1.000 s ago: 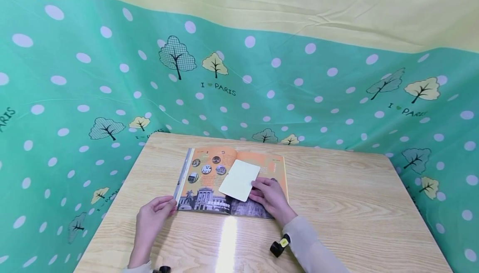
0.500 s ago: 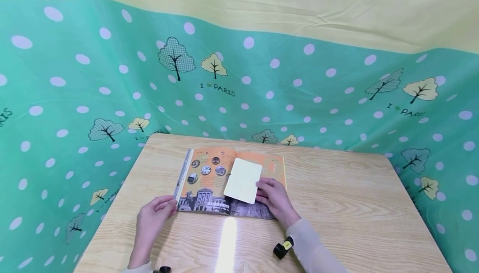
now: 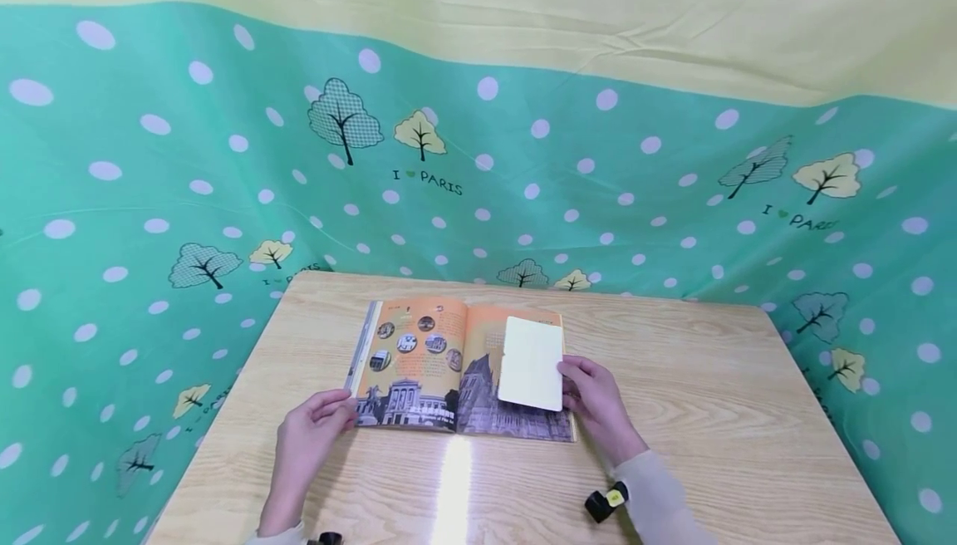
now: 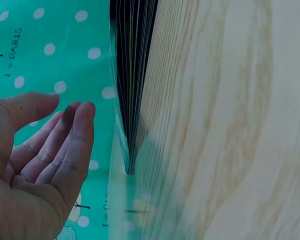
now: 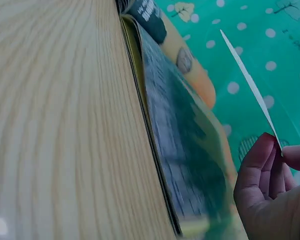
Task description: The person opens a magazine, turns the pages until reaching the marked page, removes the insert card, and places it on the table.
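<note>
An open book (image 3: 419, 362) with orange pages and printed building pictures lies on the table. My right hand (image 3: 598, 404) pinches a blank cream card (image 3: 532, 362) by its right edge, between thumb and fingers. In the right wrist view the card (image 5: 251, 85) is seen nearly edge-on, raised off the page. It covers part of the right-hand page in the head view. By the book's lower left corner is my left hand (image 3: 314, 437). In the left wrist view its fingers are loosely bent, with nothing between them and the thumb, and a gap separates them from the book's page edges (image 4: 132, 75).
The light wooden table (image 3: 710, 412) extends to both sides of the book. A green dotted cloth (image 3: 598, 213) with tree prints hangs behind and beside it. A black wrist camera (image 3: 601, 502) sits below my right hand.
My right hand has carried the card rightward, from over the book's middle to over the right-hand page, and the card has turned more upright in view. My left hand has barely moved.
</note>
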A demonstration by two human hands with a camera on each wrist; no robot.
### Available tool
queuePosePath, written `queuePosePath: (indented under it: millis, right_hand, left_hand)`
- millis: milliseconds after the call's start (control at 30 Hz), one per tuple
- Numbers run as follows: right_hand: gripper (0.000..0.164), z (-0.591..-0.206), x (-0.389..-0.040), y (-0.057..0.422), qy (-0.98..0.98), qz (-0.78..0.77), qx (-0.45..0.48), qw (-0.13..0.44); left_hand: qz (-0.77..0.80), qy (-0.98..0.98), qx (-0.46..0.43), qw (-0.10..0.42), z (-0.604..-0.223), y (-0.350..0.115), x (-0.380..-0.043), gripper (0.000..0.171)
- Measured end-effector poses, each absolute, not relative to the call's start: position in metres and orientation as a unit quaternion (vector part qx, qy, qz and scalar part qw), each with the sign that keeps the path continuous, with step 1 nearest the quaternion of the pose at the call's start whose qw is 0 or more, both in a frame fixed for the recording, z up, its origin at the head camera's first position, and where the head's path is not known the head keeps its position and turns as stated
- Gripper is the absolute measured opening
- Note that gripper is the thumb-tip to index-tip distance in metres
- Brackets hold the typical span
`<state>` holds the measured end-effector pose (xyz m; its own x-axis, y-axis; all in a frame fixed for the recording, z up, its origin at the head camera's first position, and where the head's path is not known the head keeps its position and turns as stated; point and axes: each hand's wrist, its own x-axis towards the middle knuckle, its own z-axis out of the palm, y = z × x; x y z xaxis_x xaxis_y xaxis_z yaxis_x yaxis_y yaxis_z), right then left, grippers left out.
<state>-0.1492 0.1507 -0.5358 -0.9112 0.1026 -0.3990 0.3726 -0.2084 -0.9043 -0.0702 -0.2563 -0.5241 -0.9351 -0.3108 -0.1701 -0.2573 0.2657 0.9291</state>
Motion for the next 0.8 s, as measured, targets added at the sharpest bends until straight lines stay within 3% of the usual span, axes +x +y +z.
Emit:
queuePosePath:
  millis: [300, 567, 800]
  right_hand:
    - [0.042, -0.528, -0.137, 0.223, 0.684, -0.694, 0.213, 0.074]
    - [0.034, -0.529, -0.125, 0.288, 0.701, -0.669, 0.241, 0.06]
    - [0.059, -0.533, -0.118, 0.337, 0.738, -0.613, 0.272, 0.069]
  left_hand:
    - [-0.583, -0.794, 0.169, 0.025, -0.524, -0.254, -0.072, 0.031]
    - [-0.587, -0.792, 0.165, 0.027, -0.525, -0.254, -0.073, 0.029]
    - [-0.587, -0.791, 0.167, 0.027, -0.526, -0.253, -0.074, 0.028]
